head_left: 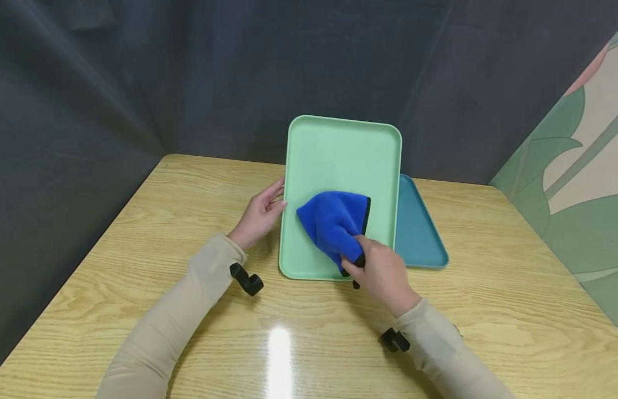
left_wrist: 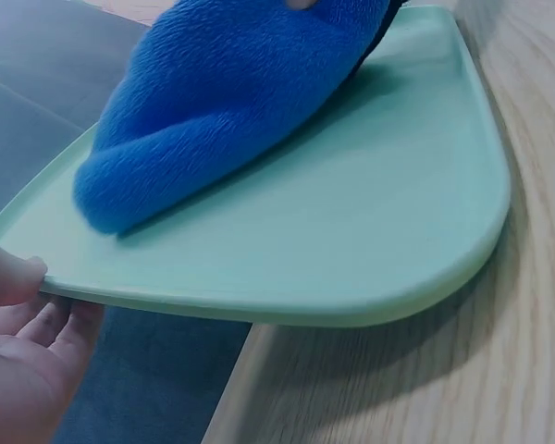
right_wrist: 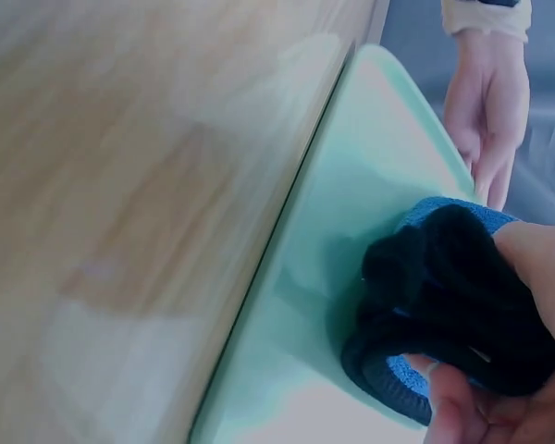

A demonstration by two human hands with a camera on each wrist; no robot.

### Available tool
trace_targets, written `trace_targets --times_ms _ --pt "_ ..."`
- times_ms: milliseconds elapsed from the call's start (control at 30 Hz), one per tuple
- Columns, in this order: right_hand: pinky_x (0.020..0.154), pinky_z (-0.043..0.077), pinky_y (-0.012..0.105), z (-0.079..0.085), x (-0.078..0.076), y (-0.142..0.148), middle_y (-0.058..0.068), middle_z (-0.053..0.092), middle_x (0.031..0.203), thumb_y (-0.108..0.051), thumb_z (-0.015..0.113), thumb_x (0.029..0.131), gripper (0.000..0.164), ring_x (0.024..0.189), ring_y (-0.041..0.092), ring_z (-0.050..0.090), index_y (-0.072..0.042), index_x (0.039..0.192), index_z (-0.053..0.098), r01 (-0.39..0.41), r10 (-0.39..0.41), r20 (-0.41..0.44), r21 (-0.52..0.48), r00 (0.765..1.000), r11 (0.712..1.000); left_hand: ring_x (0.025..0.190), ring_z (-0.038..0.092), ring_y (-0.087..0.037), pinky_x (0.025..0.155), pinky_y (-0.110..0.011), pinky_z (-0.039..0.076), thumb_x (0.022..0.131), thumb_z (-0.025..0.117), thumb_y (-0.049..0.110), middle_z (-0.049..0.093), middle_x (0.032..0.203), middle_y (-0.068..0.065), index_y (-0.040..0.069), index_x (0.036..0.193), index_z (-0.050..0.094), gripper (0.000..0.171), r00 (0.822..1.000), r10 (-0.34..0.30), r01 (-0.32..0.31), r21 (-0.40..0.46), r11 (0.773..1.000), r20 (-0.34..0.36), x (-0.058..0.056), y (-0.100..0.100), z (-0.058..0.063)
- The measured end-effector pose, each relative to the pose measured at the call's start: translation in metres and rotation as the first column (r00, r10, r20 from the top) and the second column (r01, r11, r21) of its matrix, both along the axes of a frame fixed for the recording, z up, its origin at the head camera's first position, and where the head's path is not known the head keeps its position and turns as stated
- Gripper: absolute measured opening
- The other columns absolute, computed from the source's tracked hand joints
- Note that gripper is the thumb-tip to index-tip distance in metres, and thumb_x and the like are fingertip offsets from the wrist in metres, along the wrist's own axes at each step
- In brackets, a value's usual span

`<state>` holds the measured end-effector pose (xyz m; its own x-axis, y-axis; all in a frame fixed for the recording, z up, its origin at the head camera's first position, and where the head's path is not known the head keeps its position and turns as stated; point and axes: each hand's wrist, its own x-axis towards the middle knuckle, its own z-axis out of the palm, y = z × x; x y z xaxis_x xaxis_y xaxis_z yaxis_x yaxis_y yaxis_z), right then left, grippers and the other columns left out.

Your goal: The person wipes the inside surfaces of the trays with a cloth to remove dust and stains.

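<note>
A light green tray (head_left: 346,149) is tilted up, its lower edge down by the wooden table. My left hand (head_left: 260,215) pinches its left rim, thumb on the front and fingers behind, as the left wrist view shows. My right hand (head_left: 383,271) grips a bunched blue cloth (head_left: 333,219) with black edging. The cloth lies against the lower middle of the tray's inner face. In the right wrist view the cloth's black trim (right_wrist: 453,296) shows between thumb and fingers.
Behind the green tray, to its right, a dark blue tray (head_left: 420,227) lies on the wooden table (head_left: 199,338), partly hidden. A dark curtain (head_left: 229,77) hangs along the back and left. A leaf-patterned surface (head_left: 583,183) borders the right side.
</note>
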<state>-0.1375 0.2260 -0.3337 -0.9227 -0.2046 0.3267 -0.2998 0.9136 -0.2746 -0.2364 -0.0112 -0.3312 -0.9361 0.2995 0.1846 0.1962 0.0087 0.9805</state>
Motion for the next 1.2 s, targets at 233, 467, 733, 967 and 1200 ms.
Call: trace_targets --times_ms 233,467,733,967,1200 --pt "0.045 0.045 0.031 0.0 0.002 0.021 0.014 0.068 0.08 -0.025 0.072 0.08 0.036 0.06 0.022 0.06 -0.002 0.105 0.063 0.07 -0.07 0.033 -0.015 0.997 0.997 0.128 0.048 -0.028 0.103 -0.026 0.045 0.097 0.043 0.0 0.037 0.149 -0.012 0.011 0.148 0.025 0.056 0.999 0.051 -0.051 -0.001 0.999 0.019 0.0 0.001 0.001" --pt "0.047 0.047 0.034 -0.001 0.003 0.031 0.015 0.068 0.079 -0.024 0.072 0.08 0.036 0.06 0.023 0.061 -0.001 0.105 0.063 0.093 -0.092 0.032 -0.032 0.995 0.995 0.132 0.044 -0.023 0.107 -0.028 0.042 0.097 0.043 0.0 0.038 0.148 -0.011 0.012 0.148 0.027 0.055 0.997 0.071 -0.071 0.0 0.997 0.013 0.0 0.001 0.001" --pt "0.045 0.042 0.028 -0.002 0.002 0.022 0.01 0.064 0.073 -0.025 0.071 0.08 0.033 0.056 0.018 0.055 -0.001 0.101 0.062 0.051 -0.05 0.044 -0.025 0.998 0.998 0.132 0.044 -0.026 0.107 -0.028 0.041 0.096 0.043 -0.002 0.038 0.148 -0.014 0.01 0.148 0.027 0.055 0.997 0.074 -0.074 0.021 0.997 0.001 -0.001 0.001 -0.001" --pt "0.043 0.038 0.023 -0.002 0.0 0.002 0.004 0.059 0.067 -0.027 0.072 0.08 0.029 0.054 0.013 0.05 -0.005 0.096 0.061 -0.011 0.011 0.045 -0.009 0.999 1.0 0.132 0.045 -0.026 0.105 -0.026 0.042 0.096 0.044 -0.001 0.038 0.148 -0.013 0.01 0.148 0.027 0.055 0.997 0.08 -0.08 0.014 0.997 0.011 -0.001 0.001 -0.001" --pt "0.047 0.038 0.023 0.001 -0.001 -0.018 0.0 0.055 0.065 -0.027 0.072 0.079 0.026 0.056 0.011 0.049 -0.008 0.09 0.058 -0.076 0.076 0.037 -0.003 0.996 0.997 0.13 0.046 -0.028 0.099 -0.019 0.046 0.096 0.044 -0.003 0.039 0.147 -0.015 0.009 0.147 0.027 0.055 0.997 0.074 -0.074 0.028 0.997 0.002 -0.001 0.002 -0.001"
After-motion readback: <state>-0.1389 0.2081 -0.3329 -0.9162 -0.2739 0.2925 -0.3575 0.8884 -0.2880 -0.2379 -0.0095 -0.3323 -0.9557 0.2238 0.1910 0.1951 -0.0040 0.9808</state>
